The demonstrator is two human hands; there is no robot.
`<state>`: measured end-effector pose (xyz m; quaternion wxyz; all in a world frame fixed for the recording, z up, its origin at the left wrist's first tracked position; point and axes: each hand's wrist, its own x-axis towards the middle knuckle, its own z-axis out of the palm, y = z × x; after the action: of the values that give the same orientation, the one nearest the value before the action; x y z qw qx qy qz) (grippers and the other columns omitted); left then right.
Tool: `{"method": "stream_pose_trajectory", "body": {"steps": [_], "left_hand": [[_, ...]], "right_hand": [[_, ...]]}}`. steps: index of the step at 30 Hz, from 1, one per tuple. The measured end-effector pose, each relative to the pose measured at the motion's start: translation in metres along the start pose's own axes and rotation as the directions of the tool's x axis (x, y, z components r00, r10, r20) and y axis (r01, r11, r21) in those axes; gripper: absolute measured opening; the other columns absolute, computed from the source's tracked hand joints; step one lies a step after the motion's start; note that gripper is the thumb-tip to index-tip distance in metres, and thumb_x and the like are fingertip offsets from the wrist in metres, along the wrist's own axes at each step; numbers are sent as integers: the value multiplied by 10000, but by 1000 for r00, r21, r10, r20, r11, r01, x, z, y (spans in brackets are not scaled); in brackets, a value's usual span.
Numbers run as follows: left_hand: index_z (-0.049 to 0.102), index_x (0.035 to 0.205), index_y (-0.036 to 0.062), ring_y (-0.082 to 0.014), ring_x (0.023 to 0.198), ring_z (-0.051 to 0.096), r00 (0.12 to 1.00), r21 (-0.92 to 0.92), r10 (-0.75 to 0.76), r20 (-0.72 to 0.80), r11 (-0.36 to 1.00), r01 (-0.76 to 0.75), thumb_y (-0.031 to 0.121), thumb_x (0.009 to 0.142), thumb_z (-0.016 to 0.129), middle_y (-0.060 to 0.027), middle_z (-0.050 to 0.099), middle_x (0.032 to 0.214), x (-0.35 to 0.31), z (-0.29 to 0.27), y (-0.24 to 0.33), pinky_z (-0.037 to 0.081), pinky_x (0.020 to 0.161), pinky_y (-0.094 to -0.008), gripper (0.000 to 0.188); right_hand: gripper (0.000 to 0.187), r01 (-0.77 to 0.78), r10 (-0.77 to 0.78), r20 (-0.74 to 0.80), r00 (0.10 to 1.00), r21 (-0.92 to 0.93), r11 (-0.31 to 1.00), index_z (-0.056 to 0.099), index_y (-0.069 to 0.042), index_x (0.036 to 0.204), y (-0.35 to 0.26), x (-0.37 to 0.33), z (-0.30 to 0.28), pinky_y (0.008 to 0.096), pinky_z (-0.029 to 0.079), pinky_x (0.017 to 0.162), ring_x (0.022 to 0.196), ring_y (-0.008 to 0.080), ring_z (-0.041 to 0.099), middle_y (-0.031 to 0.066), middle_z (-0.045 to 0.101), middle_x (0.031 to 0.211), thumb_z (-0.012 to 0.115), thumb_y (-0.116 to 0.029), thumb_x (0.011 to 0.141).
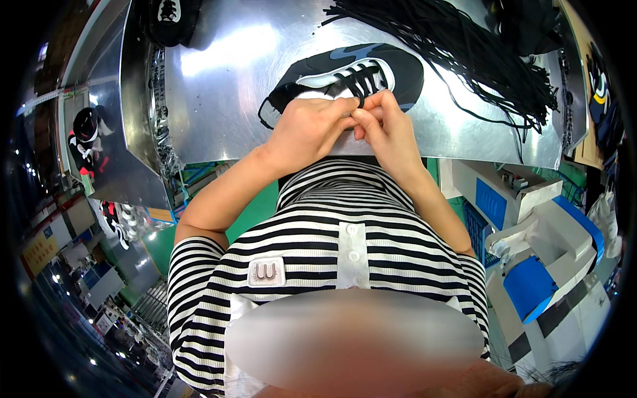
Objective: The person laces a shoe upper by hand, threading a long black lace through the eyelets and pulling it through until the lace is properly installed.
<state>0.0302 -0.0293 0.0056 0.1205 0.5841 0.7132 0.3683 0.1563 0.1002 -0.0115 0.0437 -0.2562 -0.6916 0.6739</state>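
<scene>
A black and dark blue shoe upper (407, 74) lies on its side on the shiny metal table in front of me. It has a white lining, and a black shoelace (358, 82) runs in rows across its opening. My left hand (310, 129) rests over the near edge of the upper, its thumb and fingers closed in a pinch at the lace. Right beside it, my right hand (391, 134) is pinched too, fingertips meeting those of the left. The lace's strand between the fingertips is mostly hidden by them.
A large bundle of loose black shoelaces (458, 50) spreads over the table's far right. Black shoe parts (174, 21) lie at the far left, and dark pieces (527, 30) at the far right corner. A grey-white machine with blue panels (531, 288) stands to my right.
</scene>
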Motion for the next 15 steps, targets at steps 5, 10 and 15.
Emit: {"method": "stream_pose_trajectory", "body": {"steps": [5, 10, 15], "left_hand": [[637, 1075, 47, -306, 674, 652, 991, 4, -136, -13, 991, 136, 143, 874, 703, -140, 670, 791, -7, 3, -3, 511, 606, -369, 233], [688, 1033, 53, -280, 679, 684, 982, -197, -186, 36, 962, 189, 180, 848, 745, -137, 707, 847, -1, -2, -6, 528, 627, -336, 231], [720, 844, 55, -287, 520, 617, 939, 141, -217, 267, 973, 185, 342, 802, 775, -114, 626, 604, 9, -27, -4, 476, 518, -360, 294]], "right_hand": [[185, 37, -1, 120, 993, -297, 954, 525, -34, 1015, -11, 0, -18, 375, 496, 633, 665, 313, 655, 125, 651, 711, 580, -208, 982], [150, 197, -260, -186, 948, -302, 933, 648, -48, 1033, -17, 17, -61, 303, 484, 588, 602, 172, 630, 77, 657, 715, 593, -173, 973], [169, 328, -591, -317, 742, -597, 732, 639, -59, 1050, 18, 63, -44, 381, 525, 642, 731, 325, 683, 129, 710, 881, 617, -204, 964]]}}
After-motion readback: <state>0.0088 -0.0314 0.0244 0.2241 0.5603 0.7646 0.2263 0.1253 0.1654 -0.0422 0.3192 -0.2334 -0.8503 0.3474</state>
